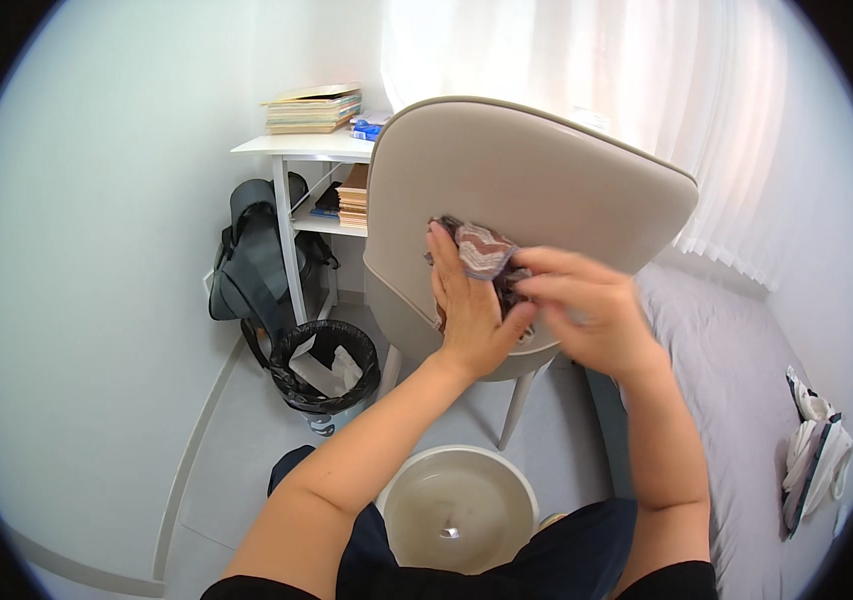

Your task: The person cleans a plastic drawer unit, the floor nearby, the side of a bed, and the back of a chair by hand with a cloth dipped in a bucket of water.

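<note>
A patterned brown, grey and white cloth (485,251) is bunched up in front of the beige chair's backrest (531,165). My left hand (464,315) holds it with the fingers pointing up, and one fold lies over those fingers. Motion blurs my right hand (584,307); its fingertips reach the cloth's right edge, and whether they grip it is unclear. Below, between my knees, a round pale basin (426,480) of cloudy water stands on the floor. A small shiny spot shows in its middle.
Left of the chair are a lined trash bin (325,405) with paper waste, a dark backpack (246,255) and a white desk (306,142) bearing stacked books (314,112). To the right lies a bed (711,390) with grey bedding and folded fabric (813,457). White curtains (584,60) hang behind.
</note>
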The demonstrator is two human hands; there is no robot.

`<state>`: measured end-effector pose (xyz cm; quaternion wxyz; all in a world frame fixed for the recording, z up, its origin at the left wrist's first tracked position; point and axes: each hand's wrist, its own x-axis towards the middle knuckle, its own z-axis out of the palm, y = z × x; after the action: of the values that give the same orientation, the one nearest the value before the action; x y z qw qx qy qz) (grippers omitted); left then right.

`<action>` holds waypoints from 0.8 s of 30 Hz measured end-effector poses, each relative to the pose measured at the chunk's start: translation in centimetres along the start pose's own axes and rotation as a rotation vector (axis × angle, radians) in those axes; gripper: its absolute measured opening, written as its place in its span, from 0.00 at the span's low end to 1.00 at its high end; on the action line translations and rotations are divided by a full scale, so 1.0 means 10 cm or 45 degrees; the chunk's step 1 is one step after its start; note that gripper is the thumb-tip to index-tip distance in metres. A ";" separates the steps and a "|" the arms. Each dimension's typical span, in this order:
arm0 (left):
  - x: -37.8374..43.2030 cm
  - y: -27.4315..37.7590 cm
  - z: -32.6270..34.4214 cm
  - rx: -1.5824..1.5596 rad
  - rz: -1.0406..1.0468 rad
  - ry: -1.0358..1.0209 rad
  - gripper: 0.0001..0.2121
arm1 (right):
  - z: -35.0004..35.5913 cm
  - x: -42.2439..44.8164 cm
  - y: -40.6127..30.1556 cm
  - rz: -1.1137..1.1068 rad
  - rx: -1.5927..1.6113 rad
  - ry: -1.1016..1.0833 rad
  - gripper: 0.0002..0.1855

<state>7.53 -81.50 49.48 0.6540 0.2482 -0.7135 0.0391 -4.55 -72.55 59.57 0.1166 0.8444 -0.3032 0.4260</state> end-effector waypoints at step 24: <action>0.83 -1.12 -0.45 0.337 0.366 0.449 0.19 | -0.37 0.47 0.76 0.212 -0.390 1.002 0.18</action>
<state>15.99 -92.08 55.00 0.7178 0.2170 -0.6053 0.2672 -9.52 -78.81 65.12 0.3125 0.5632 -0.3624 0.6737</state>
